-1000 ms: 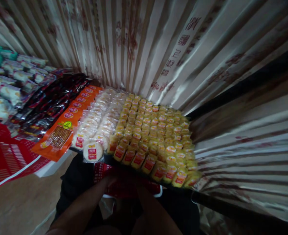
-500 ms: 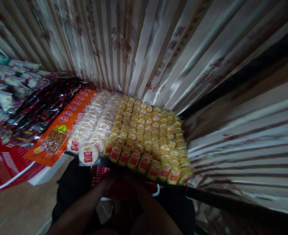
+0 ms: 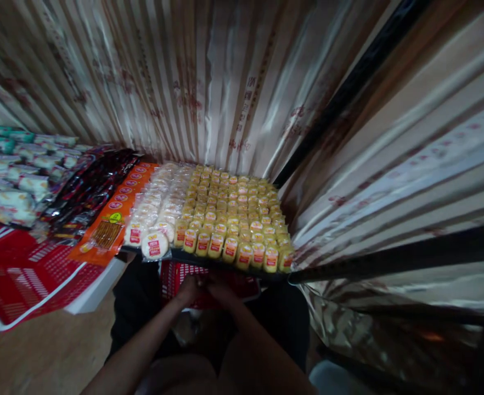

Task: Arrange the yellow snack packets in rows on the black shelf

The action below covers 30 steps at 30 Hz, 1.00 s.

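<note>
My left hand (image 3: 190, 289) and my right hand (image 3: 222, 292) come close together below the shelf's front edge, over a red basket (image 3: 172, 280) between my knees. Their fingers look curled inward toward each other; deep shadow hides what they hold, if anything. Just above them, rows of small yellow-wrapped snacks (image 3: 234, 219) with red labels stand packed on the shelf. Left of these lie clear-wrapped white round crackers (image 3: 155, 245), one flat at the front.
An orange snack packet (image 3: 106, 227), dark shiny packets (image 3: 89, 186) and white packets (image 3: 20, 175) continue leftward. Another red basket (image 3: 23, 274) with a white handle stands lower left. Pleated, printed curtain (image 3: 225, 82) rises behind; a black bar (image 3: 398, 249) crosses at right.
The view has shifted, so the snack rows sit a little further left and the left-hand packets lower. My hands show more clearly, still close together over the basket.
</note>
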Tool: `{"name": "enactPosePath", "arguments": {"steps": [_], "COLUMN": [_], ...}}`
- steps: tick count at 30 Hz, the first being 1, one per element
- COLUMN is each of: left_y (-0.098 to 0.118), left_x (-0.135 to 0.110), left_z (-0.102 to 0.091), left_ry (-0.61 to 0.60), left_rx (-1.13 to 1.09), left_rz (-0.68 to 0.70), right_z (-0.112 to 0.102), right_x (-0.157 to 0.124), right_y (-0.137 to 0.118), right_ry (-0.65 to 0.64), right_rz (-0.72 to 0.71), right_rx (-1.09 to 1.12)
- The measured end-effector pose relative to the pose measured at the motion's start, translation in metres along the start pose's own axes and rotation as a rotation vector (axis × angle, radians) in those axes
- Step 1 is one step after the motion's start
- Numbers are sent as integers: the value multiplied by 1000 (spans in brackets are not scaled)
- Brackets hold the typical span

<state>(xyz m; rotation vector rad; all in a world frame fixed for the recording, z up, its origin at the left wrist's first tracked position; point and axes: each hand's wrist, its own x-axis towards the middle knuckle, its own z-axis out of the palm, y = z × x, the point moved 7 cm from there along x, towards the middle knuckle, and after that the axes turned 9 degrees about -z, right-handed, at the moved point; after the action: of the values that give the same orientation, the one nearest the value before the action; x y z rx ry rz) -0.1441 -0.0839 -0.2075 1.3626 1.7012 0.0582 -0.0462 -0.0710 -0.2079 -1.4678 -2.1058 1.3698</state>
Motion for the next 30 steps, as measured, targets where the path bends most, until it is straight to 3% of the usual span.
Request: {"name": "enactPosePath", "arguments": {"steps": [6, 12, 17, 25, 30], "left_y": [-3, -7, 6, 31, 34], "left_x": [-32, -52, -70, -95, -100], "left_z": [-23, -41, -54, -76, -75], "left_ry": [126, 78, 28, 8, 46], "left_rx": [-220, -493, -679, -959, -899], "left_rz": [-32, -1, 64, 180, 223], "right_z": [-16, -33, -41, -35, -33], "right_x": [-24, -47, -56, -61, -65], "right_y": [-31, -49, -62, -64, -61], "right_ry": [-27, -14, 18, 30, 79], "right_rz": [-69, -179, -261, -283, -240], "right_rx": [91, 79, 37, 263, 345]}}
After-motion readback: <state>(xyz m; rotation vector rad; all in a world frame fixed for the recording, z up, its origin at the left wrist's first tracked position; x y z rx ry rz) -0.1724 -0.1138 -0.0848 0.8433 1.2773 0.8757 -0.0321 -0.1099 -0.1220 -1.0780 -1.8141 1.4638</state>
